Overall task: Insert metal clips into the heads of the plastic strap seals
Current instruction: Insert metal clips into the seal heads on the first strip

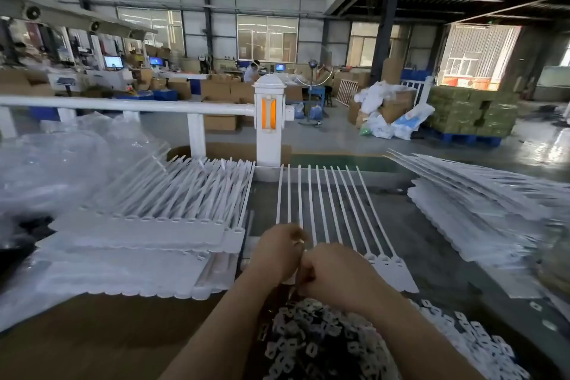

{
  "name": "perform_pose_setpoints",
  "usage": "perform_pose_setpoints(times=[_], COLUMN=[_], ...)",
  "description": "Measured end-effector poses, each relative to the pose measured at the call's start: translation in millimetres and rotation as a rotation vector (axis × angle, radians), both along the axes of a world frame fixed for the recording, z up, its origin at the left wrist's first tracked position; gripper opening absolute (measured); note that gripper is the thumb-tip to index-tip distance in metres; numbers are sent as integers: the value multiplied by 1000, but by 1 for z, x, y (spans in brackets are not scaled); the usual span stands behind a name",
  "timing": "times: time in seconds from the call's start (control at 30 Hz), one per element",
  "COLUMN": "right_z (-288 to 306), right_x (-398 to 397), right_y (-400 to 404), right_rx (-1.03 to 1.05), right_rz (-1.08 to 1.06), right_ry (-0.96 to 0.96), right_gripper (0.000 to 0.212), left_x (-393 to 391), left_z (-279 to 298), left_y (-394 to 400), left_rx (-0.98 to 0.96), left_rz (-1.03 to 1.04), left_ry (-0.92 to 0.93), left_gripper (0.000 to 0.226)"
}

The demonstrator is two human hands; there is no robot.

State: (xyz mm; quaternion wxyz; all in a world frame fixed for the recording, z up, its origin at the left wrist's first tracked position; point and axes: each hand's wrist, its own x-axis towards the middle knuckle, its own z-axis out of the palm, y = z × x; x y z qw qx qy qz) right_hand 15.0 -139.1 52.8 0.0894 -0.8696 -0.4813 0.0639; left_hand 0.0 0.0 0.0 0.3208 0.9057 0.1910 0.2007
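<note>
**A:** White plastic, right under the knuckles! Both hands are bunched together at the near end of the strip of strap seals [320, 210], which lies on the work table [438, 244] with its tails fanned away from the worker.

**B:** The left hand [279, 251] has its fingers curled on the strip's left end, pinning it, I'd say, so the head can't slide. The right hand [334, 276] is clenched tight against it, fingertips hidden; whether it pinches a clip, I cannot tell.

**A:** Likely it does. Look just below the wrists: the heap of metal clips [311, 345] sits near, a short reach for every refill.

**B:** And the heads at the strip's right end [390, 265] lie bare, holes up, so the work seems to run left to right.

**A:** Wider out, a stack of seal strips [148, 225] rests on the left, another stack [481, 210] on the right. Which is finished, I can't say.

**B:** Beyond the table, a white railing post [269, 120].
</note>
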Motion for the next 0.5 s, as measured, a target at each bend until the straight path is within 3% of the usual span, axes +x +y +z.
perform_pose_setpoints(times=[0.27,0.5], right_z=[-6,-13], right_x=[2,5], right_y=[0,2], right_rx=[49,77], right_rz=[167,176], right_ry=[247,186], right_gripper=[11,13], left_x=[-12,-19], left_z=[-22,-27], left_y=[13,14], left_rx=[273,238], left_rz=[-123,-130], left_ry=[70,57], left_gripper=[34,31])
